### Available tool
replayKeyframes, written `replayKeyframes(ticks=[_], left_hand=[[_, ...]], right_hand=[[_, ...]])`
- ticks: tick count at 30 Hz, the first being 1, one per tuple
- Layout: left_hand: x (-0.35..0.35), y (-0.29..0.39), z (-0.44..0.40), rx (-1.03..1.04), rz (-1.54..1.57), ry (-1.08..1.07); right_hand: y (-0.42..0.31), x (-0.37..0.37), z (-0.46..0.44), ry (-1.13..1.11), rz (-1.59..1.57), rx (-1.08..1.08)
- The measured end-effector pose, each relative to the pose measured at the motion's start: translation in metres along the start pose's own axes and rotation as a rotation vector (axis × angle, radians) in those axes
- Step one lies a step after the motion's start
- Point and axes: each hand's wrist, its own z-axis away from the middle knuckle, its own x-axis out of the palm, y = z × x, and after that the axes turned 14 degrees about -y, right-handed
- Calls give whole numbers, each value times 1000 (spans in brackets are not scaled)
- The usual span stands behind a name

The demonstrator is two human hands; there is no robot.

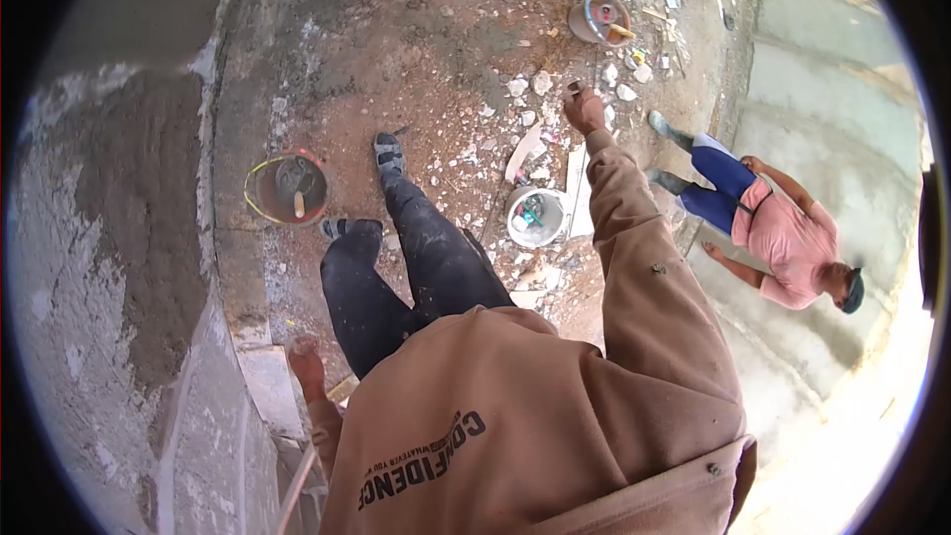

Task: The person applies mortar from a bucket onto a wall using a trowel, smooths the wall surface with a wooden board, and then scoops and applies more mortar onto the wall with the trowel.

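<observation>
Several fingers on the right hand (585, 111) curl inward, hold unclear.

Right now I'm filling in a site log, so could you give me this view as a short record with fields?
Left hand: low at the person's left side
Right hand: reached out ahead; grip contents unclear
Left bucket: near the left foot; light handle inside
White bucket: right of the legs; small items inside, some green
Far bucket: beyond the right hand; yellowish handle showing
Co-worker: pink top, beside the right wall
Ground: dirt, scattered with pale rubble
</observation>
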Motion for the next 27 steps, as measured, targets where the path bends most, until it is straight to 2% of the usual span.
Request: replayKeyframes(ticks=[1,2,3,4,5,6,7,8,10,11,14,16,18,20,23,26,27], left_hand=[[0,-32,-22,-7,-80,31],[5,-28,-31,-114,-279,121],[7,9,-30,-48,-340,112],[6,4,-44,-79,-262,55],[8,56,-43,-139,-154,102],[10,46,-61,-115,-156,189],[8,38,-80,-24,-65,145],[11,27,-99,-63,10,175],[21,-20,-156,-85,162,204],[30,-53,-187,-67,240,210],[24,-29,-240,-192,228,224],[22,-46,-296,-170,262,296],[25,-65,-344,-228,266,332],[15,-82,-398,-331,227,351],[22,-135,-477,-289,189,421],[18,-165,-522,-210,437,157],[26,-170,-531,-67,583,180]], right_hand=[[-25,34,9,-156,22,20],[-61,62,32,-248,67,-50],[-40,134,26,-357,-22,-267],[-19,206,20,-493,-132,-472],[-85,204,52,-688,41,-340],[-104,248,61,-764,-8,-408],[-106,298,71,-833,-58,-463],[-108,351,75,-740,92,-719],[-226,353,118,-962,-33,-292],[-266,369,120,-960,-24,-353],[-329,458,115,-918,45,-530],[-366,537,99,-820,143,-670],[-382,624,78,-712,213,-644],[-413,679,68,-951,-170,-229],[-456,728,58,-1176,-737,491],[-441,741,50,-1361,-1023,567],[-434,730,52,-1417,-1081,672]])
